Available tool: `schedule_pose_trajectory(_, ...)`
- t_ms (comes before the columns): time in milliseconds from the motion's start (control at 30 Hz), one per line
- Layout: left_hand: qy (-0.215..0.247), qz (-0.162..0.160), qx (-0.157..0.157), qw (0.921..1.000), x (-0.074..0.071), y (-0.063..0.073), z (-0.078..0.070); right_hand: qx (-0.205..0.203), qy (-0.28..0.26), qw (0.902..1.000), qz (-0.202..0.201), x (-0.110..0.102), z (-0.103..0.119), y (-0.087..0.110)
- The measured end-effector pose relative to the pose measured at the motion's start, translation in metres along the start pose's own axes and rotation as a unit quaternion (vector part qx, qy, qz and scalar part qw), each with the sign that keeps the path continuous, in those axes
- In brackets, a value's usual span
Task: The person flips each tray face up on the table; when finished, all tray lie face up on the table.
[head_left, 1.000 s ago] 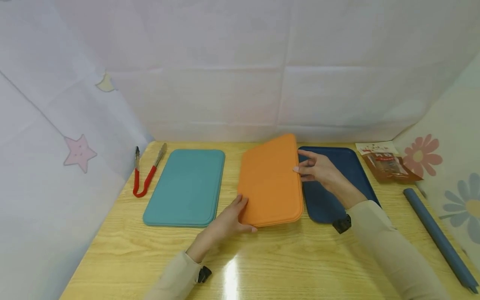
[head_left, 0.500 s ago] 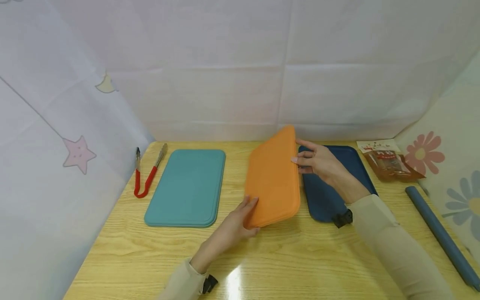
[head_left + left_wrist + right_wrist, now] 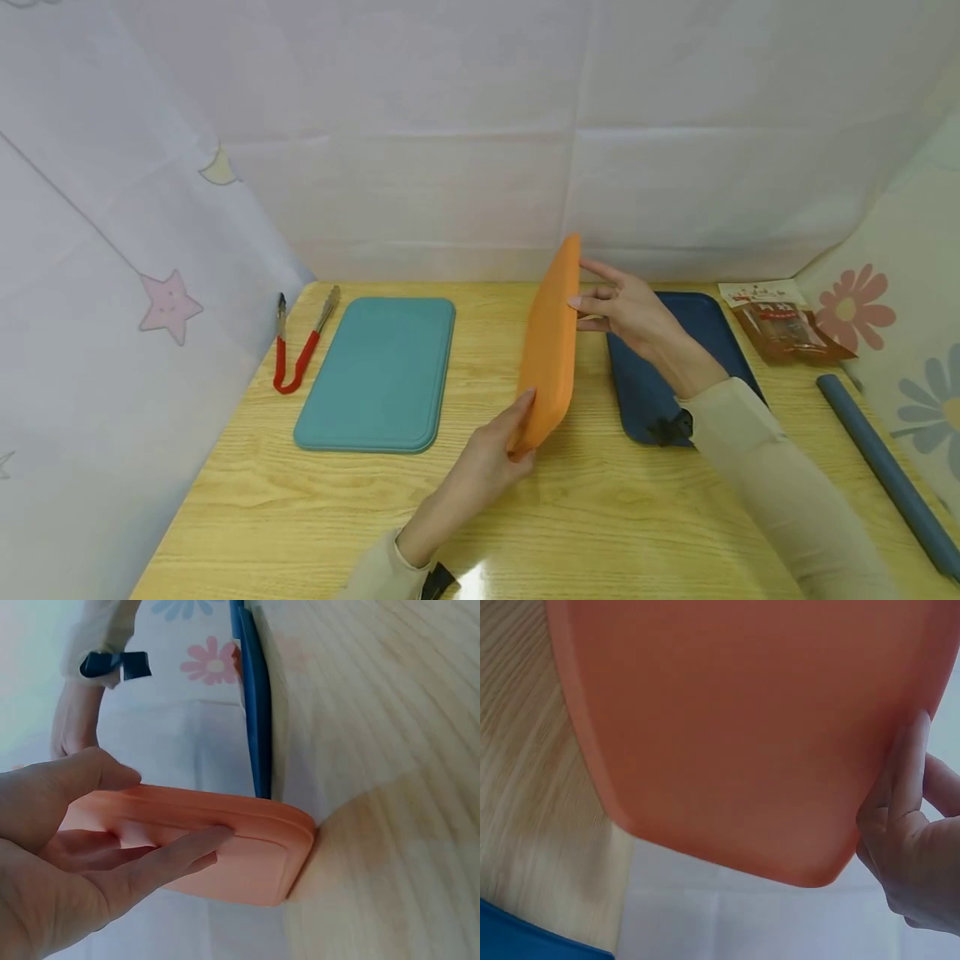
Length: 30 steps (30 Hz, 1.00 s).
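Note:
Both hands hold an orange tray (image 3: 551,342) steeply tilted over the middle of the table, almost edge-on in the head view. My left hand (image 3: 487,450) grips its near end, fingers on the left face and thumb below. In the left wrist view, the left fingers spread across the orange tray's grooved face (image 3: 255,862). Higher up, my right hand (image 3: 626,312) pinches the far part of the right edge between thumb and fingers. Its rimmed inner face (image 3: 742,735) fills much of the right wrist view. Behind the right hand lies a dark blue tray (image 3: 637,400), partly covered by that arm.
A teal tray (image 3: 378,375) lies face down at the left. Red-handled tongs (image 3: 300,358) stand beyond it near the left edge. At the right are a brown food packet (image 3: 787,333) and a long grey-blue rod (image 3: 885,475). A white cloth (image 3: 450,167) hangs behind the table.
The orange tray has turned from a mostly face-on slant to nearly upright on its edge. Its right edge rises with my right hand, while my left hand has moved slightly right.

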<state>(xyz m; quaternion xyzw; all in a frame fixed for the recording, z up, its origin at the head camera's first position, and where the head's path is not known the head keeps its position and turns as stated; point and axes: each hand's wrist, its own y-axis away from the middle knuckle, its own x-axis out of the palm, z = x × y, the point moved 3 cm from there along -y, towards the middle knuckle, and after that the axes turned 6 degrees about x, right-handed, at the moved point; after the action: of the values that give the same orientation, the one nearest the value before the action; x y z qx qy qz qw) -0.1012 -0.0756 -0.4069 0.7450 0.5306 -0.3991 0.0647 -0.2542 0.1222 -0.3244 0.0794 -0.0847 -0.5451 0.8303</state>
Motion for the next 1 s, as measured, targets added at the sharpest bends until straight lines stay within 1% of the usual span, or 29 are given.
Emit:
schedule_pose_trajectory(100,0.026,-0.032,0.012,0.9991,-0.001,-0.004,-0.009,-0.005,-0.004,1.0,-0.007,0.004,0.003,-0.003)
schedule_pose_trajectory(233,0.065,-0.071,0.016,0.9953,-0.003,-0.009,-0.018,-0.006,-0.008,0.9999,-0.009,0.01,0.008,-0.005)
schedule_pose_trajectory(433,0.095,-0.115,0.016,0.9887,-0.012,-0.016,-0.029,-0.004,-0.006,1.0,0.0,0.022,0.012,-0.009)
schedule_pose_trajectory(533,0.097,-0.146,0.039,0.9838,-0.019,-0.016,-0.036,-0.018,0.004,0.9998,-0.007,0.024,0.006,-0.013)
schedule_pose_trajectory(600,0.091,-0.169,0.054,0.9799,-0.024,-0.016,-0.039,-0.019,0.024,0.9993,-0.022,0.02,-0.007,-0.017)
schedule_pose_trajectory(633,0.089,-0.181,0.058,0.9777,-0.026,-0.015,-0.039,-0.013,0.039,0.9986,-0.032,0.017,-0.017,-0.019)
schedule_pose_trajectory(700,0.084,-0.202,0.057,0.9741,-0.03,-0.012,-0.039,0.016,0.077,0.9962,-0.038,0.009,-0.042,-0.025)
schedule_pose_trajectory(767,0.083,-0.22,0.05,0.9706,-0.034,-0.008,-0.036,0.059,0.126,0.9898,-0.031,0.002,-0.068,-0.028)
schedule_pose_trajectory(833,0.084,-0.239,0.037,0.9667,-0.037,-0.003,-0.032,0.095,0.172,0.9805,-0.005,-0.002,-0.091,-0.028)
schedule_pose_trajectory(867,0.089,-0.246,0.028,0.9648,-0.039,-0.001,-0.03,0.106,0.189,0.9762,0.009,-0.002,-0.099,-0.027)
schedule_pose_trajectory(933,0.128,-0.251,-0.001,0.9595,-0.042,0.005,-0.024,0.116,0.205,0.9717,0.023,-0.004,-0.112,-0.025)
schedule_pose_trajectory(1000,0.179,-0.251,-0.039,0.9506,-0.047,0.009,-0.018,0.118,0.195,0.9733,0.027,-0.005,-0.118,-0.021)
